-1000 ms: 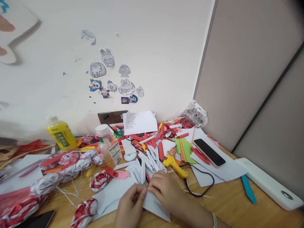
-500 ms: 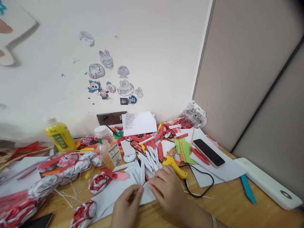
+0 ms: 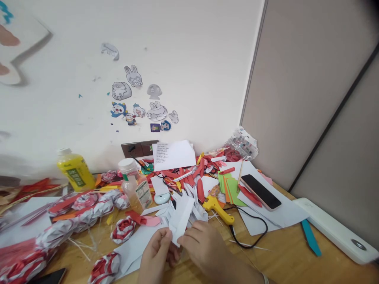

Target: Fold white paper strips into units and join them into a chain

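Observation:
A strip of white paper (image 3: 184,215), creased lengthwise, stands up between my two hands above the table. The thumb and fingers of my left hand (image 3: 160,248) pinch its lower left corner. My right hand (image 3: 204,244) is closed on the lower right edge, its fingertips partly hidden. Just behind lies a pile of folded white paper strips (image 3: 199,213). White sheets (image 3: 133,242) lie on the table left of my left hand, beside a red-and-white paper rose (image 3: 105,267).
A yellow glue gun (image 3: 220,210) with a black cord lies right of the pile. Beyond it are green paper pieces (image 3: 237,191) and a phone (image 3: 260,191). A plastic jar (image 3: 134,185) and a yellow bottle (image 3: 74,169) stand at the left, behind more paper roses.
The white paper has come up off the table and now stands upright in my fingers. My right hand has moved slightly down, clear of the glue gun.

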`<state>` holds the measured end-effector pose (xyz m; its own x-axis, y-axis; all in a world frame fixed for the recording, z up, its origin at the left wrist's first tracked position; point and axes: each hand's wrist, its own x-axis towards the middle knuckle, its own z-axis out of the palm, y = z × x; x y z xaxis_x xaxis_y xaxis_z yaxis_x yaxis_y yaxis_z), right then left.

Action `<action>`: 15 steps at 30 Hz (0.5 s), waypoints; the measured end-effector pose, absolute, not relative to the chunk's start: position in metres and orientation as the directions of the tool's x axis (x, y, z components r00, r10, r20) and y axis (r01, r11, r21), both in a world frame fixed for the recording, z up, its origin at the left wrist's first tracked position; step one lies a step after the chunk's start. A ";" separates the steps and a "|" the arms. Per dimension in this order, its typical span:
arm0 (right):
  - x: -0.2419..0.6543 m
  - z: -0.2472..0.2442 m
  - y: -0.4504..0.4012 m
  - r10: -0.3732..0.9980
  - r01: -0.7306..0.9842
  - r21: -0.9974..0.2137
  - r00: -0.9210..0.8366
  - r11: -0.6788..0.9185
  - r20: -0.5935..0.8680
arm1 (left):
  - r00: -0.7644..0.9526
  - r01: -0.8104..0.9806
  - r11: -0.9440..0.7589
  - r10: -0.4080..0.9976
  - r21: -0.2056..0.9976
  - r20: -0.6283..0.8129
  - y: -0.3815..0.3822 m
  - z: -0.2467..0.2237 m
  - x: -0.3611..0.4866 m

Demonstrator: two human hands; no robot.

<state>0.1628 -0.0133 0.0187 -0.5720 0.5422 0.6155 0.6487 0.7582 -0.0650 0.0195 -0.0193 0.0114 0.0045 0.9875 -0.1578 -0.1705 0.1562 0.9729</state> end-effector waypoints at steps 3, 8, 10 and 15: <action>0.165 0.027 -0.014 0.581 0.652 -0.130 -0.545 0.747 0.605 | 0.033 -0.181 0.162 0.987 0.970 -0.159 -0.020 0.009 0.020; 0.166 0.032 -0.016 0.593 0.584 -0.251 -0.519 0.772 0.616 | 0.100 -0.152 0.168 0.983 0.974 -0.154 -0.017 0.008 0.022; 0.166 0.029 -0.016 0.642 0.584 -0.323 -0.494 0.745 0.587 | 0.130 -0.121 0.167 0.980 0.978 -0.151 -0.017 0.009 0.023; 0.164 0.026 -0.015 0.845 0.575 -0.625 -0.284 0.528 0.453 | 0.110 -0.057 0.137 0.985 0.989 -0.130 -0.021 0.014 0.026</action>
